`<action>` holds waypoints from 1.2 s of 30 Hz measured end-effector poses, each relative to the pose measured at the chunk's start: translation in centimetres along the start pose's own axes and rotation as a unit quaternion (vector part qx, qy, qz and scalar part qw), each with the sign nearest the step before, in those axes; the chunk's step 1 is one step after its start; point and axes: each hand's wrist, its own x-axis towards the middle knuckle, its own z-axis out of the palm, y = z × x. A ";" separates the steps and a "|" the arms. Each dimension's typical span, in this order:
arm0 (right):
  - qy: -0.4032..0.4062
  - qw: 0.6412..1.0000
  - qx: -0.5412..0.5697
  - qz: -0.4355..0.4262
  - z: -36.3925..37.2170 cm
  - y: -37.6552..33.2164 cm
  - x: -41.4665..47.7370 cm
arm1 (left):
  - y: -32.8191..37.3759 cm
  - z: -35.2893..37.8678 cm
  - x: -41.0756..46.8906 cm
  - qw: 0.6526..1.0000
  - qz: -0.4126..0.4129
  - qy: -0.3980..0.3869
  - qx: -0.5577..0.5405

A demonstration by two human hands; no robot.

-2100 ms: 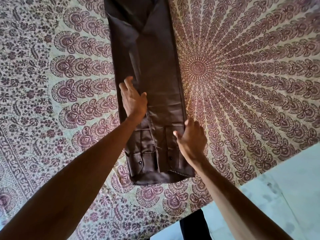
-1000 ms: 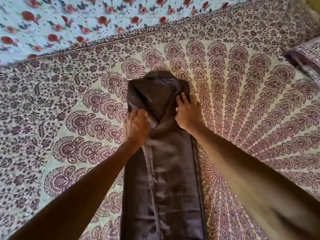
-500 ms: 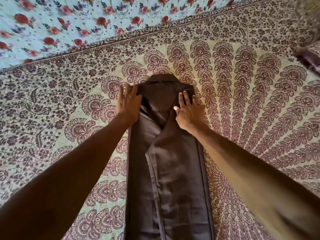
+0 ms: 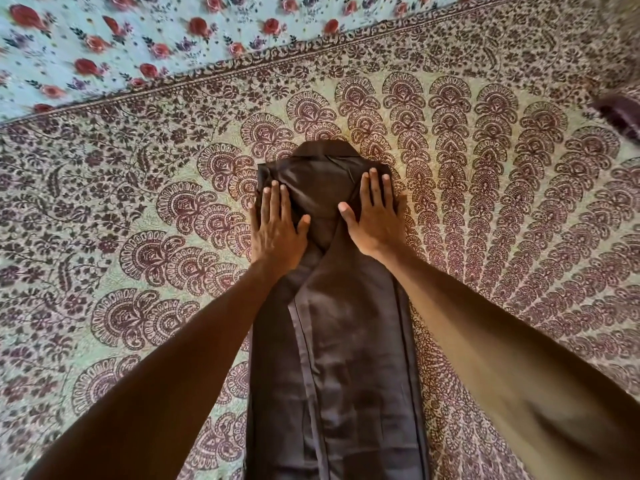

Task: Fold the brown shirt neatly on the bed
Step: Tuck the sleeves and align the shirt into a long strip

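Already the dark brown satin shirt [image 4: 346, 358] lies as a long narrow strip on the mandala-print bedspread [image 4: 138, 237], its sides folded in. The left hand [image 4: 275, 230] and right hand [image 4: 375, 223] press flat, fingers straight, on its collar end. The crosswise folds are probably not yet done.

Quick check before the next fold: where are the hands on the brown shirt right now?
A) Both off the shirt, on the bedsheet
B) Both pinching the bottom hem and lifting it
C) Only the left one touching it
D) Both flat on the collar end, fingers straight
D: the left hand and right hand lie flat, fingers straight, on either side of the collar end of the brown shirt.
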 end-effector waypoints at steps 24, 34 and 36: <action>-0.085 0.995 -0.008 -0.052 4.9 0.8 -38.5 | 1.4 0.8 -35.4 0.993 0.070 -0.092 -0.001; -0.150 0.973 -0.028 -0.175 6.6 4.3 -54.9 | -2.4 -1.0 -50.6 0.968 0.175 -0.178 0.007; -0.163 0.961 0.000 -0.221 6.3 5.5 -56.6 | -4.0 -1.9 -52.3 0.956 0.221 -0.195 -0.010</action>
